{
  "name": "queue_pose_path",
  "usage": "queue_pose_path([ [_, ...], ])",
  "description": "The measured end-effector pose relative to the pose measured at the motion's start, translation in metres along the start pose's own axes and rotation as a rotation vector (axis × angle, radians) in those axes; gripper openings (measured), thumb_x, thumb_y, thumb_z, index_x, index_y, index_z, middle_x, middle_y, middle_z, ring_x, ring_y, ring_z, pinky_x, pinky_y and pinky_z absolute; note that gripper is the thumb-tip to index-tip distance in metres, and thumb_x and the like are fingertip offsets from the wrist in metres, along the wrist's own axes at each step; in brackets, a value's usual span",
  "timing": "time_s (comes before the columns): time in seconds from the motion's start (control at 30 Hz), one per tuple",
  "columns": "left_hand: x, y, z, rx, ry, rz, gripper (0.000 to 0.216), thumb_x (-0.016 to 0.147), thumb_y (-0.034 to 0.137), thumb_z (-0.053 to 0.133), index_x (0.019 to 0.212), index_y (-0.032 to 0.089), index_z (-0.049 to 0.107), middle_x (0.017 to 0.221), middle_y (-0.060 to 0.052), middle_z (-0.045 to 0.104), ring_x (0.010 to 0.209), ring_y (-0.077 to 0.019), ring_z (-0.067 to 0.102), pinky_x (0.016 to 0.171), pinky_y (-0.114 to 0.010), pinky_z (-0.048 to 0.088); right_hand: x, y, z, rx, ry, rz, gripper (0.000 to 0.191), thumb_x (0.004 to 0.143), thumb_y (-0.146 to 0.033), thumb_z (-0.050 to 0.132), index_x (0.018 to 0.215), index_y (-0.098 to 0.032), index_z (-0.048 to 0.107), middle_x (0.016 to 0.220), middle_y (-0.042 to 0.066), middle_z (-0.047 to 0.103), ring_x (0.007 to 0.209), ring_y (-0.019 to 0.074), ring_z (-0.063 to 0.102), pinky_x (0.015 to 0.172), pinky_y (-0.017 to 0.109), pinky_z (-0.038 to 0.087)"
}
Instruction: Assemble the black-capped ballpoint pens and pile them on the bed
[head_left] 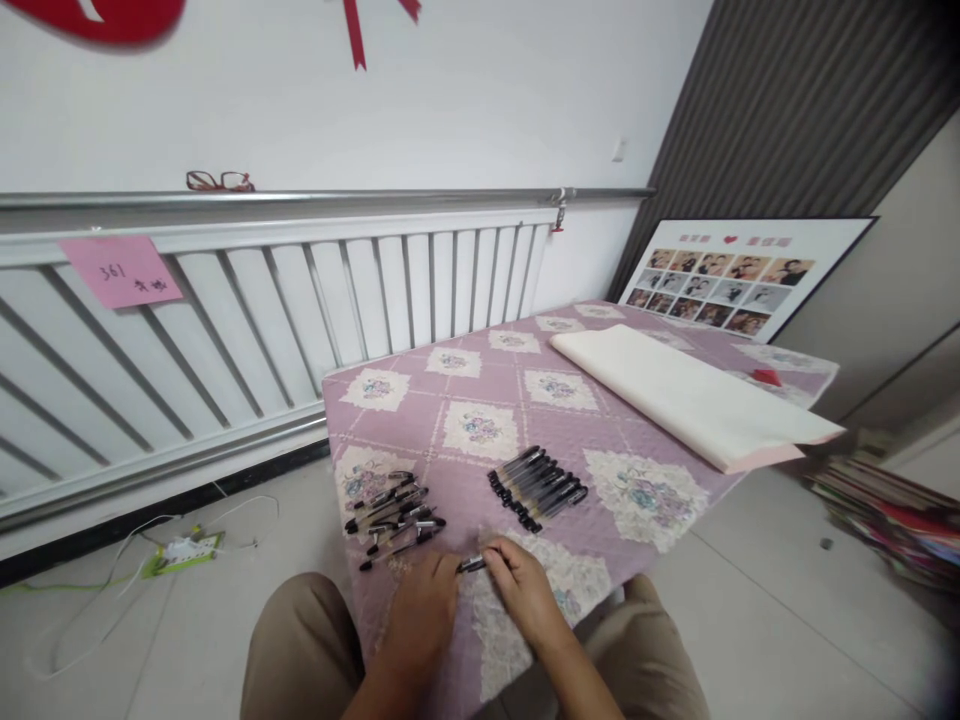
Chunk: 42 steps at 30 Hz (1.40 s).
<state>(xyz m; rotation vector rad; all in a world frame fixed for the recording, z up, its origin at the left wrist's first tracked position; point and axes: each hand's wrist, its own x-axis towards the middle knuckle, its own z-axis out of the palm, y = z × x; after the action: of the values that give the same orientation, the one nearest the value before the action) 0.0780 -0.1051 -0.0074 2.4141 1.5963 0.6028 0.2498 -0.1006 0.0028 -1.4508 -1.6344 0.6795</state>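
Pen [472,563] is up between both hands, just in front of the near part of the surface [420,412]. Long axis roughly left-right, right side slightly higher in view. Right hand [519,588]: grip pinched on the pen's right end. Left hand [422,602]: grip closed about its left end, thumb hidden. Neither hand is clearly nearer; the pen bridges them.

Loose pens [397,512] lie crisscrossed beyond the left hand. Pen row [537,488] sits beyond the right hand, laid side by side, axes slanting up-right.

Surface wears a purple floral cloth; pale folded sheet [660,385] toward the far right, photo board [739,275] standing behind it.

Room: white radiator [405,290] along the wall, glasses [220,181] on the pipe above, pink note [121,270] on the radiator, power strip [187,552] on floor at left, paper stack [892,520] at right.
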Motion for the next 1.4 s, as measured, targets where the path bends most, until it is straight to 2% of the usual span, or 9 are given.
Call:
queue_pose_path([
  [0.13,-0.001,-0.004,-0.002,-0.028,0.044,-0.003,0.025,0.091,0.018,0.041,0.103,0.024,0.062,0.091,-0.003,0.066,0.082,-0.0178,0.062,0.074,-0.028,0.048,0.002,0.007,-0.005,0.144,0.123,0.087,0.03,0.088,-0.045,0.046,0.074,-0.021,0.059,0.062,-0.002,0.055,0.061,0.0162,0.053,0.059,0.026,0.042],
  [0.27,-0.003,-0.008,-0.004,-0.079,0.131,0.006,0.025,0.091,0.02,0.041,0.106,0.023,0.061,0.09,-0.004,0.066,0.084,-0.0187,0.062,0.076,-0.03,0.049,0.002,0.019,-0.004,0.208,0.287,0.205,0.033,0.088,-0.047,0.045,0.098,-0.019,0.06,0.061,-0.003,0.056,0.055,0.016,0.052,0.052,0.026,0.043],
  [0.37,-0.004,-0.008,-0.004,-0.082,0.192,0.026,0.024,0.089,0.019,0.043,0.104,0.023,0.062,0.09,-0.003,0.065,0.086,-0.019,0.061,0.077,-0.031,0.048,0.001,0.022,0.003,0.133,0.226,0.113,0.031,0.085,-0.04,0.051,0.105,-0.019,0.061,0.083,0.004,0.068,0.071,0.0189,0.062,0.066,0.029,0.05],
  [0.5,-0.004,-0.008,-0.003,-0.067,0.239,0.039,0.023,0.088,0.017,0.045,0.102,0.023,0.062,0.095,-0.004,0.065,0.093,-0.0207,0.06,0.081,-0.035,0.047,0.0,0.016,0.008,-0.038,0.115,-0.059,0.035,0.083,-0.032,0.056,0.116,-0.024,0.06,0.113,0.007,0.067,0.103,0.023,0.061,0.091,0.036,0.047],
  [0.63,-0.004,-0.007,-0.003,-0.065,0.223,0.022,0.022,0.088,0.017,0.046,0.101,0.023,0.061,0.097,-0.004,0.065,0.095,-0.0217,0.059,0.085,-0.039,0.044,-0.001,0.01,0.004,-0.079,0.132,-0.107,0.036,0.087,-0.032,0.053,0.122,-0.023,0.058,0.116,0.009,0.065,0.104,0.0219,0.061,0.09,0.034,0.049],
  [0.83,-0.004,-0.004,-0.006,-0.05,0.213,0.008,0.02,0.086,0.016,0.05,0.099,0.025,0.063,0.095,-0.003,0.065,0.093,-0.0213,0.059,0.084,-0.038,0.042,0.0,0.008,0.003,-0.095,0.103,-0.17,0.028,0.087,-0.029,0.053,0.113,-0.024,0.062,0.109,0.008,0.066,0.102,0.0218,0.06,0.09,0.034,0.048],
  [0.93,-0.005,-0.003,-0.008,-0.04,0.23,0.013,0.019,0.085,0.017,0.051,0.098,0.025,0.063,0.093,-0.002,0.065,0.091,-0.0207,0.059,0.083,-0.037,0.042,-0.001,0.006,0.002,-0.072,0.142,-0.123,0.019,0.089,-0.033,0.05,0.094,-0.022,0.064,0.09,0.006,0.066,0.085,0.02,0.062,0.076,0.03,0.05],
  [1.07,-0.005,-0.002,-0.009,-0.044,0.205,0.027,0.018,0.085,0.017,0.053,0.097,0.026,0.063,0.092,-0.001,0.064,0.089,-0.0204,0.058,0.082,-0.037,0.041,-0.003,0.002,0.0,-0.111,0.069,-0.101,0.028,0.092,-0.037,0.045,0.072,-0.021,0.057,0.07,0.002,0.059,0.07,0.0175,0.058,0.064,0.027,0.044],
  [1.4,-0.004,0.0,-0.005,0.008,0.168,0.062,0.014,0.086,0.017,0.054,0.092,0.026,0.064,0.09,0.0,0.064,0.087,-0.0192,0.057,0.084,-0.035,0.037,-0.003,0.001,0.004,-0.241,-0.084,-0.174,0.034,0.093,-0.036,0.044,0.063,-0.022,0.052,0.066,0.0,0.055,0.068,0.0168,0.054,0.062,0.026,0.038],
])
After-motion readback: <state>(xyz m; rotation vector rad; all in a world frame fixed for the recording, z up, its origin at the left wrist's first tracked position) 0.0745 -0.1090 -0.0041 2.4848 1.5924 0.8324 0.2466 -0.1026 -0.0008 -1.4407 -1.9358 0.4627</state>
